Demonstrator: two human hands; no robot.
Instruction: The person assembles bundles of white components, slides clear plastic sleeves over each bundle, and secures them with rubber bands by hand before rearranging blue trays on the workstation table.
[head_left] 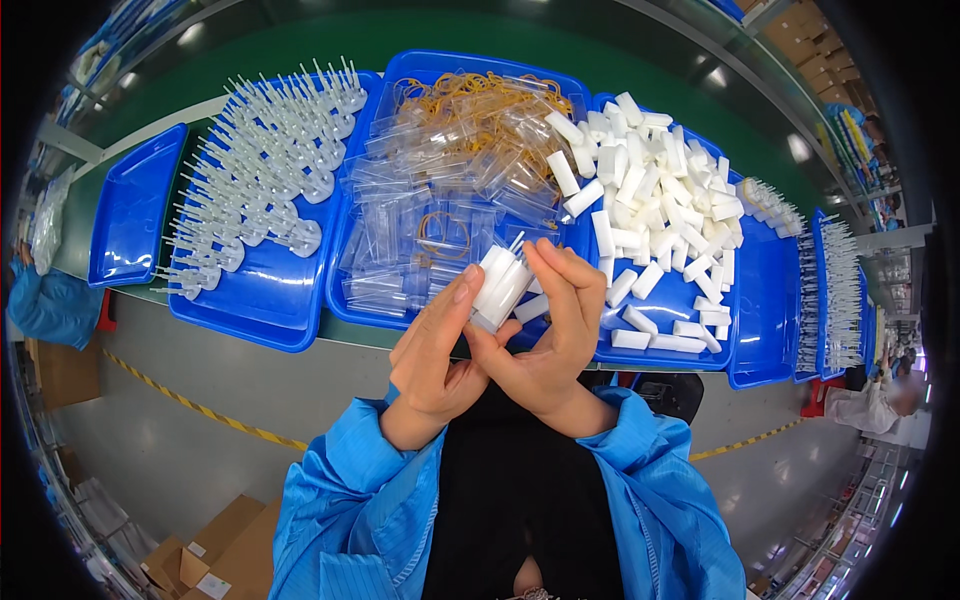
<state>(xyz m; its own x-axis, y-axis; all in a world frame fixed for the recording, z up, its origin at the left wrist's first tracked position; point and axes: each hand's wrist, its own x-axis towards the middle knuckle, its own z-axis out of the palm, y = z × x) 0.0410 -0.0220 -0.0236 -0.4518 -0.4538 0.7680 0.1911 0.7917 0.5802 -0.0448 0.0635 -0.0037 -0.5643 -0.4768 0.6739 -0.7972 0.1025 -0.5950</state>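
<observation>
Both hands meet in front of the trays around a small bundle of white rectangular blocks (503,287), with thin pale rods sticking out at its far end. My left hand (428,362) is closed on its left side, thumb and fingertips pressed to it. On the other side, my right hand (562,335) pinches it, its index finger near the rods and its thumb at the near end. A clear sleeve may wrap the blocks; I cannot tell. Just beyond lie clear plastic sleeves (385,235) and yellow rubber bands (485,105) in a blue tray (425,62).
White blocks (650,200) are heaped in a blue tray (727,345) at right. Another blue tray (270,290) at left holds rows of white stemmed parts (265,160). Beyond it sits a smaller blue tray (135,215). More trays (830,290) of parts line the right; cardboard boxes (225,540) stand behind.
</observation>
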